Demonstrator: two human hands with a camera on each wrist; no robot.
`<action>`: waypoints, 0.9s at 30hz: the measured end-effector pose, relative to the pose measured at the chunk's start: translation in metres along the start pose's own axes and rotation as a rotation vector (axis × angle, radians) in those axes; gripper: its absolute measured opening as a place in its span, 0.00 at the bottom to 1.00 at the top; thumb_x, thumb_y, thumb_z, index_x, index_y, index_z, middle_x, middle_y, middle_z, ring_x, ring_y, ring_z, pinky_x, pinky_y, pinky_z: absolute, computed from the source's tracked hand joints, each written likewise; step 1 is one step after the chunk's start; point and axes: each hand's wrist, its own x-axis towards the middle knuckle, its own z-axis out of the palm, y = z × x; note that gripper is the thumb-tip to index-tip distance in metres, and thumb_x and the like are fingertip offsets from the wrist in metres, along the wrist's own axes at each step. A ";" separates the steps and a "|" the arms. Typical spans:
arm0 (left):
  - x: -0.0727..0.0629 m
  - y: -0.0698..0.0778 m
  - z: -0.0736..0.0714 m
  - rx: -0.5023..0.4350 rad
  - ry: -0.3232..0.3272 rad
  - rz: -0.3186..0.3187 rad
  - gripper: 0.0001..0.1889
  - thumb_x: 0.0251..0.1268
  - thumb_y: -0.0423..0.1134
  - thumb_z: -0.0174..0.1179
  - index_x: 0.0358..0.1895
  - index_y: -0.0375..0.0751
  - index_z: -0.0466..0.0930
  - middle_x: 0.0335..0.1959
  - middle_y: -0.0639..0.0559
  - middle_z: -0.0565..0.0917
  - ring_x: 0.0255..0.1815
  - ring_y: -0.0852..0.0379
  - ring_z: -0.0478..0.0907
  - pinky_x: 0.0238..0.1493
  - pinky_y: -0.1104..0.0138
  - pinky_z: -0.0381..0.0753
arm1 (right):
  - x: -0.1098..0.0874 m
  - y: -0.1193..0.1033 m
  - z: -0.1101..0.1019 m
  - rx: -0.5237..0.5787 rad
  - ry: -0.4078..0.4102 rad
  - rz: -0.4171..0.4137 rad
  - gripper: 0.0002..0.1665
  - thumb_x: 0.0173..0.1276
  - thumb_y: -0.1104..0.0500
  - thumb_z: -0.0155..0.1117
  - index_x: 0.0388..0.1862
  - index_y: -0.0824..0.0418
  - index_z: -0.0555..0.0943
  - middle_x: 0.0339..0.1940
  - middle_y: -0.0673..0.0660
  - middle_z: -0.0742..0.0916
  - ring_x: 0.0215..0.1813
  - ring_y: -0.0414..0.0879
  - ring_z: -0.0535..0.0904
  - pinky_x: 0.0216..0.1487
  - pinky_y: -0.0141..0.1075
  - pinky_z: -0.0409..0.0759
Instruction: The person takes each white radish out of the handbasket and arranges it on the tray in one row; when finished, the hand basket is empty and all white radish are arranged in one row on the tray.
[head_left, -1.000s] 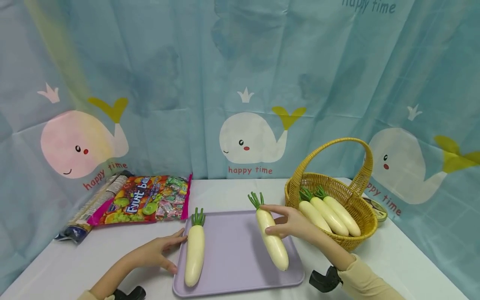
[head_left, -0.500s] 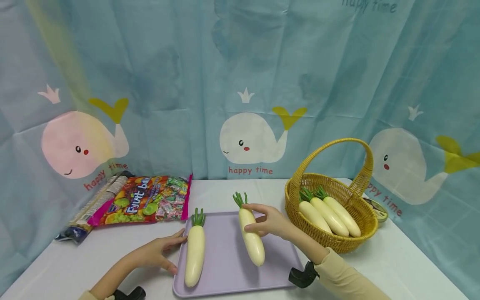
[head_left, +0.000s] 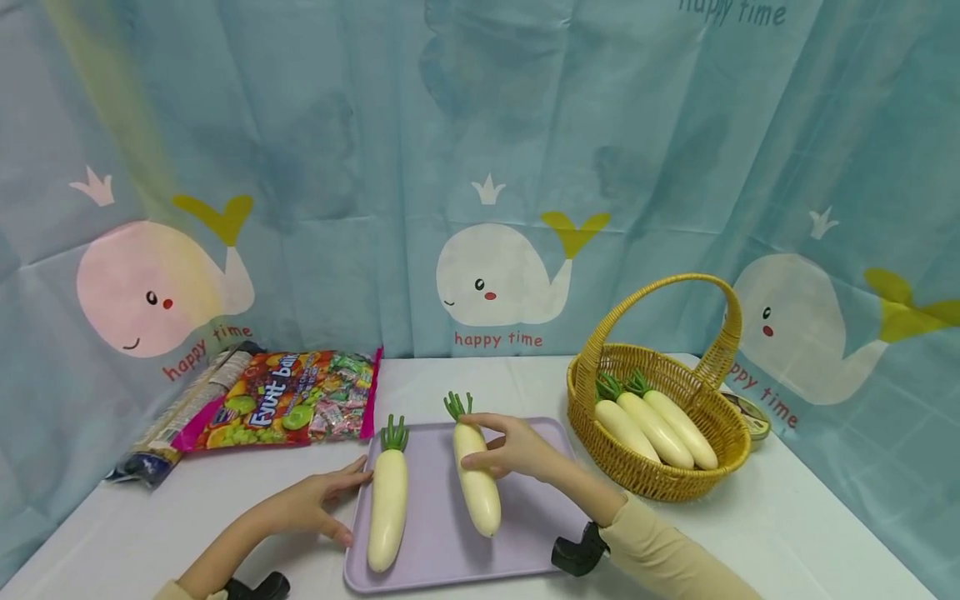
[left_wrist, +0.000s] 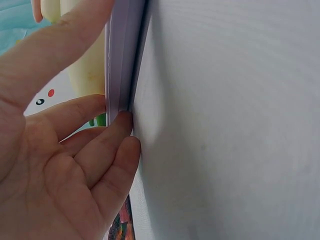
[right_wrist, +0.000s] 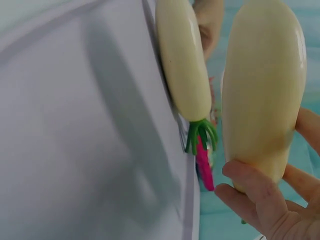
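Observation:
My right hand (head_left: 517,450) pinches a white radish (head_left: 476,487) with a green top, between thumb and fingers. In the right wrist view this radish (right_wrist: 265,85) hangs above the tray, apart from it. A second white radish (head_left: 387,508) lies along the left side of the lilac tray (head_left: 442,567), leaves toward the back. My left hand (head_left: 315,504) is at the tray's left edge, fingers spread and holding nothing. In the left wrist view the fingertips of that hand (left_wrist: 65,170) touch the tray's rim (left_wrist: 120,60).
A wicker basket (head_left: 645,479) with a tall handle stands right of the tray, with several white radishes (head_left: 656,429) inside. Behind it sits a round tin (head_left: 752,417). At the back left lie a fruit candy bag (head_left: 300,400) and a long silvery packet (head_left: 180,417). A whale-print curtain (head_left: 337,167) hangs behind.
My right hand has carried its radish leftward over the tray, from the right side to near the middle, and slightly lower. The left hand has stayed at the tray's edge.

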 end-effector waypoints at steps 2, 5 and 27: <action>0.000 0.001 0.000 -0.001 -0.001 -0.006 0.42 0.44 0.42 0.69 0.62 0.25 0.59 0.62 0.21 0.49 0.59 0.27 0.53 0.53 0.45 0.63 | 0.001 0.000 0.003 -0.005 0.000 0.003 0.37 0.48 0.55 0.73 0.59 0.52 0.73 0.54 0.55 0.75 0.37 0.45 0.81 0.28 0.39 0.81; 0.000 0.000 -0.001 0.000 -0.001 -0.009 0.42 0.44 0.42 0.68 0.62 0.25 0.59 0.62 0.21 0.49 0.59 0.27 0.54 0.53 0.46 0.64 | 0.004 0.000 0.007 -0.013 0.004 0.003 0.36 0.48 0.55 0.73 0.59 0.52 0.73 0.53 0.56 0.76 0.36 0.44 0.81 0.27 0.39 0.81; 0.000 -0.002 -0.002 0.003 -0.003 0.029 0.42 0.45 0.44 0.67 0.62 0.26 0.59 0.62 0.20 0.49 0.59 0.28 0.55 0.53 0.47 0.65 | 0.011 -0.001 0.029 -0.042 -0.027 -0.012 0.35 0.49 0.57 0.72 0.59 0.54 0.73 0.52 0.56 0.77 0.33 0.42 0.81 0.23 0.37 0.80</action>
